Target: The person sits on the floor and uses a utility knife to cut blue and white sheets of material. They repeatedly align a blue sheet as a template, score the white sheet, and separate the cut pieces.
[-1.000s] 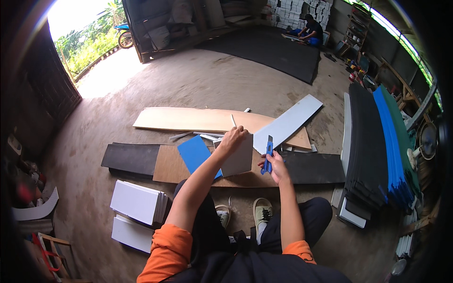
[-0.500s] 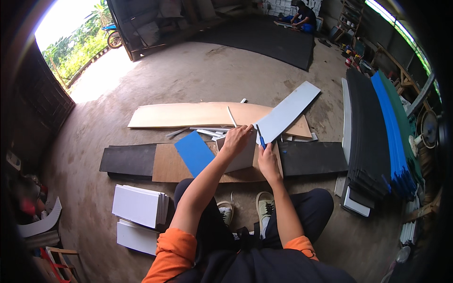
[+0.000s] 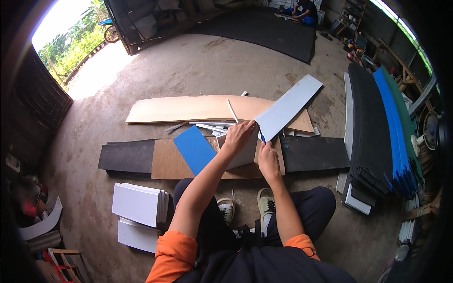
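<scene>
My right hand (image 3: 269,159) is closed around a blue-handled cutter knife (image 3: 263,137), with its tip pointing up toward my left fingers. My left hand (image 3: 239,135) pinches the upper edge of a grey sheet (image 3: 244,153), which leans up from the work board. Right beside both hands, the near end of a long light-grey strip (image 3: 291,104) meets this sheet; the strip slants away to the far right. I cannot tell whether the blade is in the material. A blue rectangular sheet (image 3: 194,149) lies left of my left hand on a brown board (image 3: 163,162).
Beneath the brown board lie black slabs (image 3: 126,156). Beyond it are a long beige board (image 3: 181,108) and thin white offcuts (image 3: 211,128). White sheet stacks (image 3: 136,204) sit by my left leg; black sheets (image 3: 370,127) and blue sheets (image 3: 392,127) stand at right. Another person (image 3: 306,12) sits far back.
The whole view has tilted a little, so the scene sits slightly higher. Both hands keep nearly the same places and grips, with the knife still at the join of sheet and strip.
</scene>
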`<action>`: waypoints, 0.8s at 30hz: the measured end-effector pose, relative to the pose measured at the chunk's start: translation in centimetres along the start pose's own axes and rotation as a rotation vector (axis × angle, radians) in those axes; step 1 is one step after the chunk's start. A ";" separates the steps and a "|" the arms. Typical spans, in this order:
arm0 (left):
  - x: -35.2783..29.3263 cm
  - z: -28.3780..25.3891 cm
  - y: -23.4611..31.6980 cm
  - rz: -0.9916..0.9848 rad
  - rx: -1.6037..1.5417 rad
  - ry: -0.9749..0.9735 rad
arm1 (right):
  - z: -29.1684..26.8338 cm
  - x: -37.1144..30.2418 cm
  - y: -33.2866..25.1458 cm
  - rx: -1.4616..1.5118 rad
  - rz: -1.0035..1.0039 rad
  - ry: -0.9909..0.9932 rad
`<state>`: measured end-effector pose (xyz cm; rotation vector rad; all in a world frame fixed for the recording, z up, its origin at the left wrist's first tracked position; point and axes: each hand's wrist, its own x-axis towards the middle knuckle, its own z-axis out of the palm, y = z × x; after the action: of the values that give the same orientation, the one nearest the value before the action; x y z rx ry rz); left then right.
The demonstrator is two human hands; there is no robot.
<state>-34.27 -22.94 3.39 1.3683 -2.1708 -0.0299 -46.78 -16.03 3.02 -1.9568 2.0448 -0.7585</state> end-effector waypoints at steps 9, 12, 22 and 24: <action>-0.2 0.5 0.6 0.039 -0.060 -0.050 | -0.6 2.9 -0.8 0.030 0.050 -0.076; -0.5 0.8 0.1 0.014 -0.020 -0.081 | -0.4 1.8 -0.6 -0.005 0.057 -0.120; -0.5 1.0 0.2 0.075 -0.051 -0.133 | -0.7 2.6 -0.5 0.028 0.124 -0.180; -0.5 1.0 0.0 0.090 -0.066 -0.111 | -0.8 2.7 -0.7 0.013 0.120 -0.177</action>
<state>-34.57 -22.77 2.33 1.2577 -2.3000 -0.1450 -46.84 -18.50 4.54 -1.8049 2.0240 -0.5508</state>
